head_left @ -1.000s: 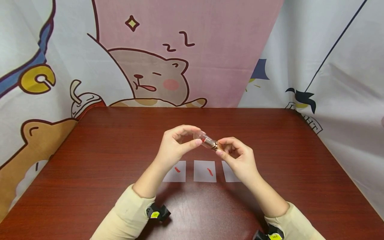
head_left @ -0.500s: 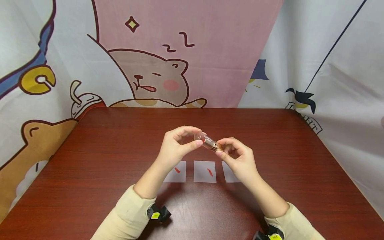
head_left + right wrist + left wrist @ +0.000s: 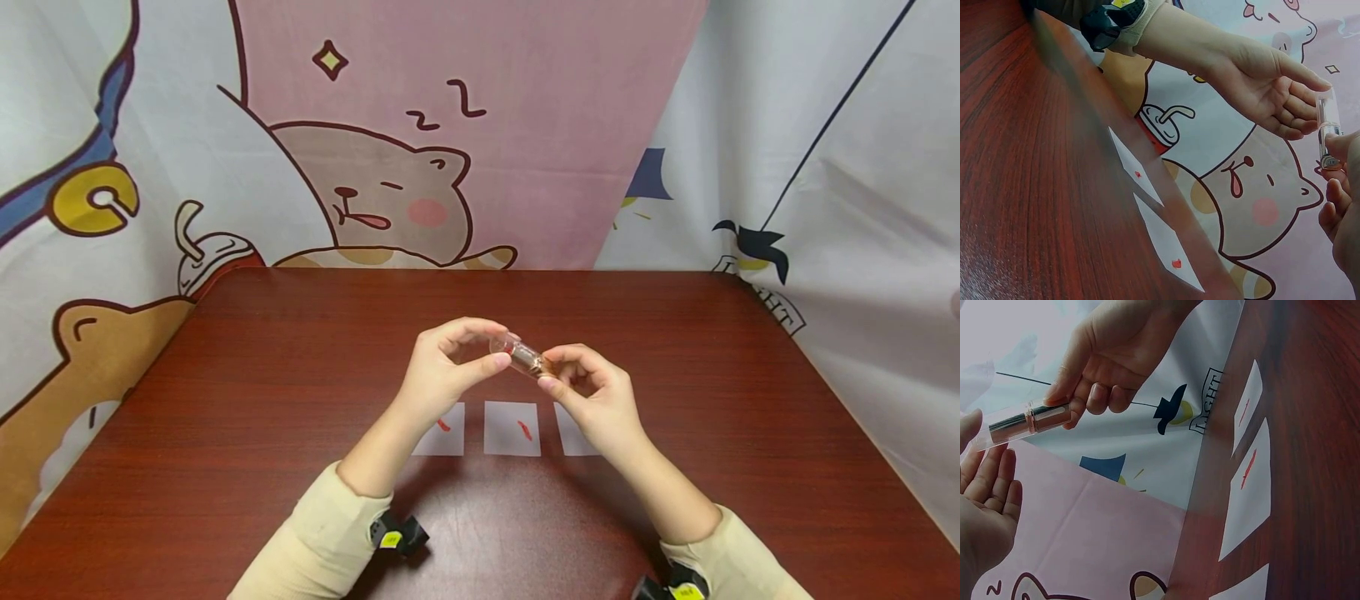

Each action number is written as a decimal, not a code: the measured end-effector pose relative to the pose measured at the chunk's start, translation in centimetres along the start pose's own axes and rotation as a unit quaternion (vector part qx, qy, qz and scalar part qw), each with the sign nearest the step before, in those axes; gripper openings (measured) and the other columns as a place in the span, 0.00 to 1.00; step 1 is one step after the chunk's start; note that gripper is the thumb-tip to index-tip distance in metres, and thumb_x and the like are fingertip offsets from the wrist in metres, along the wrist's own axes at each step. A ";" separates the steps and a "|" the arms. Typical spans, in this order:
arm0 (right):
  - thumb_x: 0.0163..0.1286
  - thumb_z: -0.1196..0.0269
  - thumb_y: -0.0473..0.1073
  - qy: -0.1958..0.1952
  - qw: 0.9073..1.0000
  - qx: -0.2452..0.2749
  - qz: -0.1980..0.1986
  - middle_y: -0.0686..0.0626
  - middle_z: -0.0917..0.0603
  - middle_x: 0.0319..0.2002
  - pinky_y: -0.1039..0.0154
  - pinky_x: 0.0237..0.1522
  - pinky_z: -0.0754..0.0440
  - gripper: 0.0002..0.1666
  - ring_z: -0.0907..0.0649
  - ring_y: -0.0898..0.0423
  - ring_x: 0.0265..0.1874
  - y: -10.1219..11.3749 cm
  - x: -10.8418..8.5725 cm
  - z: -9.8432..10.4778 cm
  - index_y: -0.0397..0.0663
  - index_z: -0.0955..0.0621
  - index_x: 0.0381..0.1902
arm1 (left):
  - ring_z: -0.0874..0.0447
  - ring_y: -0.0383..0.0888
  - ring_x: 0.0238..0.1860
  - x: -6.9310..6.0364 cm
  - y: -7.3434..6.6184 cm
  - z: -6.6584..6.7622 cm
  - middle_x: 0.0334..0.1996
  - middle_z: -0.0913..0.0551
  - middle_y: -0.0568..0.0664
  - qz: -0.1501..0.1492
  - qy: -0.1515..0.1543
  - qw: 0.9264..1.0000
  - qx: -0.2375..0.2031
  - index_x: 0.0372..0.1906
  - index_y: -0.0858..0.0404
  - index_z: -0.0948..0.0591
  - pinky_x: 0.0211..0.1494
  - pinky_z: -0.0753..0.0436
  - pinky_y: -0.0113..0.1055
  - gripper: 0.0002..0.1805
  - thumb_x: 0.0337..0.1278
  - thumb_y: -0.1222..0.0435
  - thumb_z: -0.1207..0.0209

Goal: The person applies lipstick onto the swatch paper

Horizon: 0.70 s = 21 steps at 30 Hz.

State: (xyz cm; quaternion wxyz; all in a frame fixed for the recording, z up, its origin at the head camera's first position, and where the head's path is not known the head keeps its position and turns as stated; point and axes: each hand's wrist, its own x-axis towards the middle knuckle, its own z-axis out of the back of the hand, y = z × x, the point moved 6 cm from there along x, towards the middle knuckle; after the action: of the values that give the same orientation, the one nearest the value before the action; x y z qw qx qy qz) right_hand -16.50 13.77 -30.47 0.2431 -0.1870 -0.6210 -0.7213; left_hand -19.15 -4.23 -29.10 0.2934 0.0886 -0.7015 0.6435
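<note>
Above the table, both hands hold a lipstick (image 3: 525,358) with a clear cap and a shiny metallic tube. My left hand (image 3: 442,371) pinches the clear cap (image 3: 982,436) between thumb and fingers at its end. The right hand (image 3: 603,400) pinches the lower end of the tube with thumb and index finger. In the left wrist view, the cap surrounds much of the metallic tube (image 3: 1013,427). The lipstick lies tilted, its capped end higher and to the left in the head view. Fingertips hide parts of both ends.
Three white paper cards lie in a row on the reddish-brown table (image 3: 300,350) below the hands. The middle card (image 3: 498,442) and left card (image 3: 453,442) show red strokes; the right card (image 3: 576,437) is partly covered. A cartoon-printed cloth (image 3: 555,167) hangs behind.
My left hand has shifted slightly right and down, bringing the clear cap further over the lipstick tube. The right hand stays almost still.
</note>
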 end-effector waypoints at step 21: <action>0.51 0.37 0.15 -0.001 1.000 0.000 -0.005 0.49 0.24 0.21 0.71 0.23 0.30 0.16 0.28 0.63 0.20 0.4 0.0 -0.1 0.25 0.22 0.39 | 0.17 0.49 0.41 0.0 0.3 0.0 0.37 0.13 0.54 0.005 -0.002 1.000 0.025 0.41 0.70 0.18 0.46 0.22 0.40 0.12 0.49 0.76 0.33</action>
State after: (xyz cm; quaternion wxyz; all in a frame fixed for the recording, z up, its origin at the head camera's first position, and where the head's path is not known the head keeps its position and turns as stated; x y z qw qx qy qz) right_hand -16.27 13.59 -30.11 0.2389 -0.1852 -0.6223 -0.7220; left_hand -19.28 -4.16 -29.41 0.2867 0.0938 -0.6861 0.6620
